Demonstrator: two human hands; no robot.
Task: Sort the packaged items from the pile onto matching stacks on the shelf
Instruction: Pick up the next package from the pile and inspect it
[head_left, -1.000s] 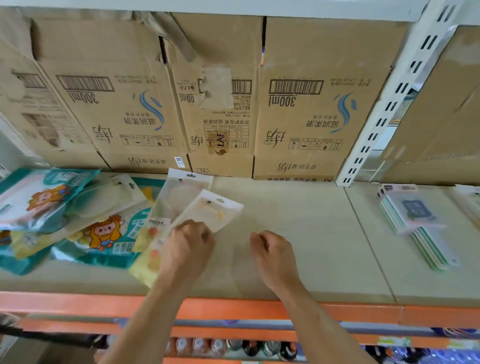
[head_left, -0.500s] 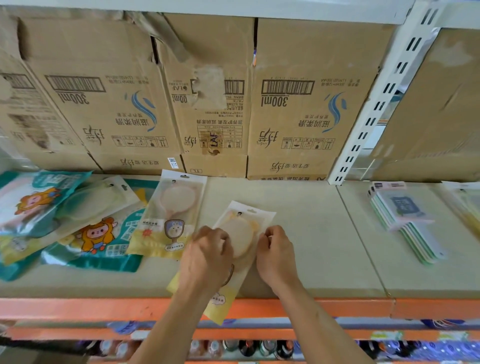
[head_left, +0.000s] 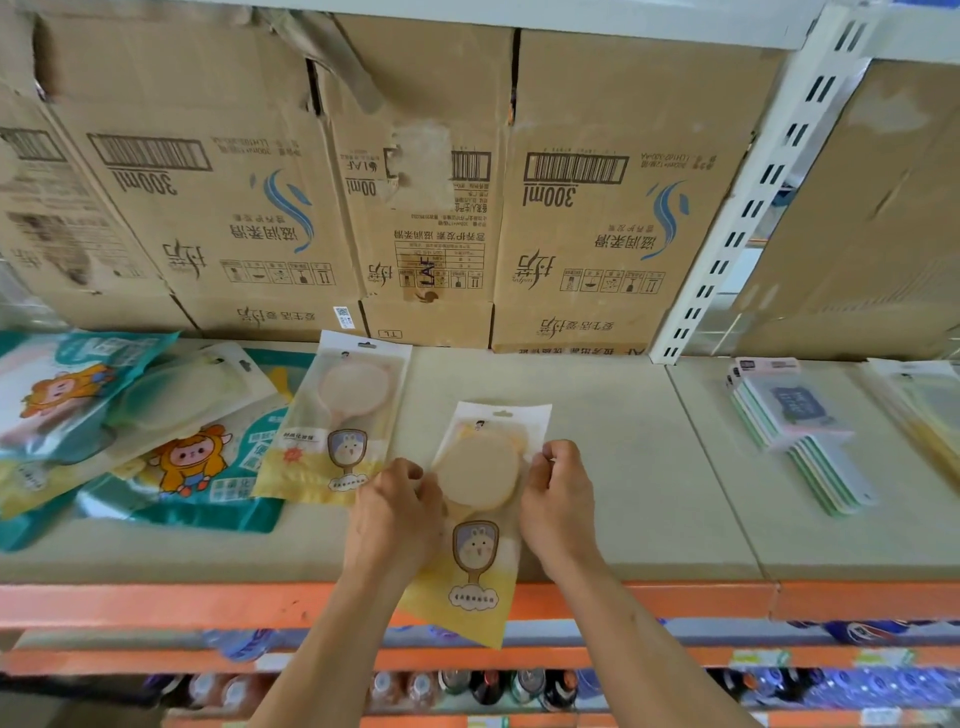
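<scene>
Your L hand and R hand: both grips curled, pinching opp. edges of yellow mirror pkt btwn them, over shelf, lower end past front edge. Just left of L grip: matching pkt; pile beyond.

Flat yellow-and-clear plastic packet, round cream disc inside, perhaps a mirror, overhangs the beige shelf edge; matching packet lies just left.
</scene>
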